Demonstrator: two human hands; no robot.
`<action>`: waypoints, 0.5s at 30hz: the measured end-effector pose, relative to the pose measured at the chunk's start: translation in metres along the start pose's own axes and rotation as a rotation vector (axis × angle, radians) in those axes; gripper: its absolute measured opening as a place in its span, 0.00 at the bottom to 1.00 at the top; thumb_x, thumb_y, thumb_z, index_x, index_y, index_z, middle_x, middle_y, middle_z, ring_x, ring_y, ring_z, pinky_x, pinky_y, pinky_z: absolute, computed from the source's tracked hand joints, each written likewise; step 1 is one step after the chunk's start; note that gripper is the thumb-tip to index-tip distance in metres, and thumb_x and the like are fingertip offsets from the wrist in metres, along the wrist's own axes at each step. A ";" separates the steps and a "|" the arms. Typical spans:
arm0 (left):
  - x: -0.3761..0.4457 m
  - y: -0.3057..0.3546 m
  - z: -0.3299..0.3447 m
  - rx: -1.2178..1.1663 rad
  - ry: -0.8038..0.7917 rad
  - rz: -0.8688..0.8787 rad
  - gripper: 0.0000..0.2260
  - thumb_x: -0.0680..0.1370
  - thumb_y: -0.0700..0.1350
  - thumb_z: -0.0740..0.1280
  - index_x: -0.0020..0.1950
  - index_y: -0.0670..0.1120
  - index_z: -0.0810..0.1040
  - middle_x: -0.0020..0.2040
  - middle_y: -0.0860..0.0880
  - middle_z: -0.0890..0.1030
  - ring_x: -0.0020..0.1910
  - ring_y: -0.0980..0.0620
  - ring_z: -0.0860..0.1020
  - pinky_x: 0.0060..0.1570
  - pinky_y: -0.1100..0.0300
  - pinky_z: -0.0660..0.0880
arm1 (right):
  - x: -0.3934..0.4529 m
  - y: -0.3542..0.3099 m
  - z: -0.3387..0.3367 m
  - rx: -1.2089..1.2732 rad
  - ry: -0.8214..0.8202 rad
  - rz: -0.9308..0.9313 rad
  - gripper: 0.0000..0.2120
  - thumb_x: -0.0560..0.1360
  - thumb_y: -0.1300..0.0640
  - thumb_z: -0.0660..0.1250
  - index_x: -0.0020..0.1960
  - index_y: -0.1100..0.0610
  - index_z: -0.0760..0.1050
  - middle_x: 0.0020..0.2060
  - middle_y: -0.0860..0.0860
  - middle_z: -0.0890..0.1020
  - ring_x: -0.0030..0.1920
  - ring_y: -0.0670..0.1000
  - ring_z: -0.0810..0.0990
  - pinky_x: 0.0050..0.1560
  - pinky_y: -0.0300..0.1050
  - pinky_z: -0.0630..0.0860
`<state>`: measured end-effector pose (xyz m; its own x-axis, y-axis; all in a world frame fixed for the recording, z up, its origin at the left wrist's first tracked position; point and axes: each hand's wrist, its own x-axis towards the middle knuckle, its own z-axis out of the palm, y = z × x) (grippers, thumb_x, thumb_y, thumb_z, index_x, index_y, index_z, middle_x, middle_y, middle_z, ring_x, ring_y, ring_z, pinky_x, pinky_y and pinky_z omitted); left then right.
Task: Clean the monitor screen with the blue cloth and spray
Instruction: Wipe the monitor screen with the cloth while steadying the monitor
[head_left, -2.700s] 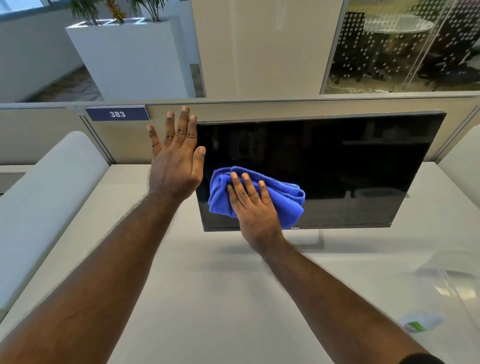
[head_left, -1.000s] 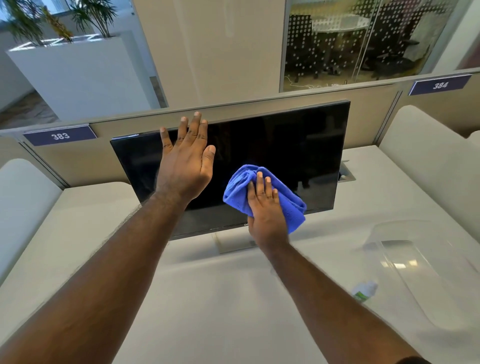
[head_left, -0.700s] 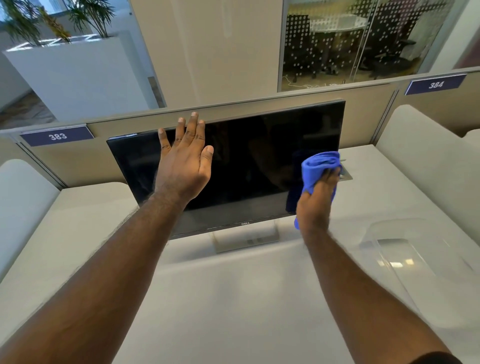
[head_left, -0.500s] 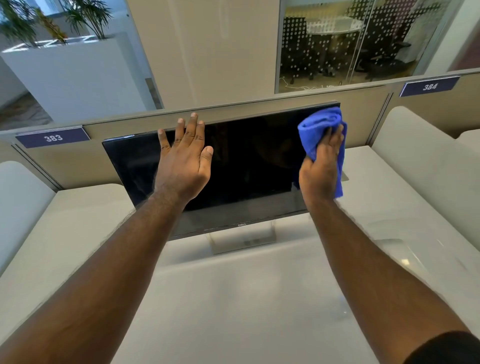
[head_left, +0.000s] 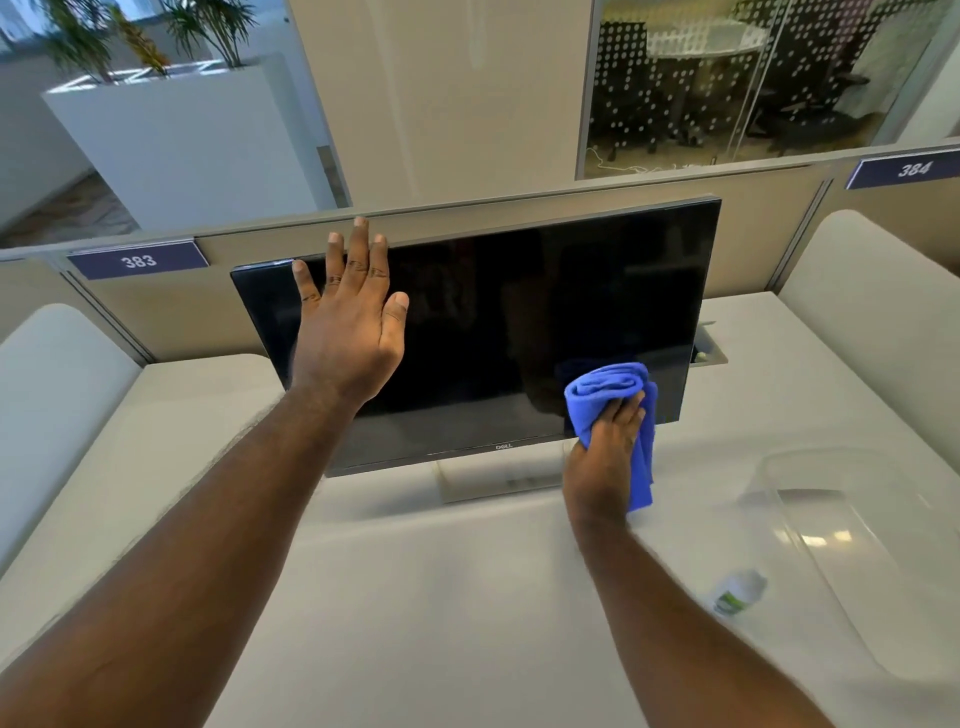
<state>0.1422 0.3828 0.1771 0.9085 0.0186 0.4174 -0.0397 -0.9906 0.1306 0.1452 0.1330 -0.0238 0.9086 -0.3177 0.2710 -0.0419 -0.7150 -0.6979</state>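
Head view. Monitor (head_left: 519, 322) stands on the pale surface (head_left: 415, 597), screen dark, tilted back toward the partition (head_left: 156, 312) behind it. Monitor is the landmark for all that follows.

Left hand (head_left: 348, 332): flat in front of the monitor's upper left part, fingers (head_left: 358, 254) straight and close together, thumb spread to the side, holding nothing. Fingertips reach above the monitor's top edge. Whether the palm presses the glass or hovers just off it cannot be told.

Right hand (head_left: 605, 447): at the monitor's lower right corner, fingers curled and clamped on the blue cloth (head_left: 613, 389). Cloth is bunched; its rolled upper part lies against the lower right of the screen, and a loose tail hangs past the monitor's bottom edge beside the wrist.

Spray bottle (head_left: 737, 592): small, clear with a green label, blurred, lying on the surface in front of the monitor and to its right, well apart from both hands.

Clear plastic container (head_left: 841, 545): on the surface right of the monitor, just beside the bottle.

Number plates on the partition: 383 (head_left: 139, 260) left of the monitor, 384 (head_left: 911, 169) to the right. White planter (head_left: 182, 140) behind the monitor, beyond the partition.
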 end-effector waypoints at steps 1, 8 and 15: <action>-0.001 -0.006 -0.001 0.001 0.007 -0.017 0.28 0.83 0.53 0.47 0.82 0.48 0.45 0.82 0.50 0.41 0.80 0.48 0.39 0.77 0.40 0.37 | -0.009 -0.011 0.007 0.003 -0.038 -0.013 0.32 0.77 0.67 0.57 0.77 0.69 0.47 0.76 0.67 0.54 0.76 0.66 0.57 0.76 0.55 0.55; -0.006 -0.027 -0.005 -0.005 0.014 -0.020 0.29 0.82 0.53 0.46 0.82 0.47 0.47 0.82 0.50 0.43 0.81 0.49 0.41 0.77 0.39 0.38 | -0.063 -0.079 0.054 -0.265 -0.284 -0.665 0.32 0.71 0.60 0.52 0.76 0.60 0.56 0.76 0.57 0.63 0.74 0.63 0.62 0.73 0.56 0.60; -0.009 -0.040 -0.008 -0.024 0.032 -0.033 0.28 0.83 0.53 0.47 0.82 0.47 0.47 0.82 0.50 0.43 0.81 0.49 0.41 0.77 0.40 0.37 | -0.050 -0.039 0.032 -0.381 -0.330 -0.518 0.30 0.72 0.64 0.51 0.75 0.59 0.61 0.75 0.57 0.64 0.73 0.61 0.67 0.69 0.60 0.63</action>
<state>0.1321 0.4237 0.1754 0.8957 0.0563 0.4410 -0.0199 -0.9859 0.1663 0.1143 0.1967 -0.0316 0.9268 0.2821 0.2479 0.3405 -0.9096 -0.2382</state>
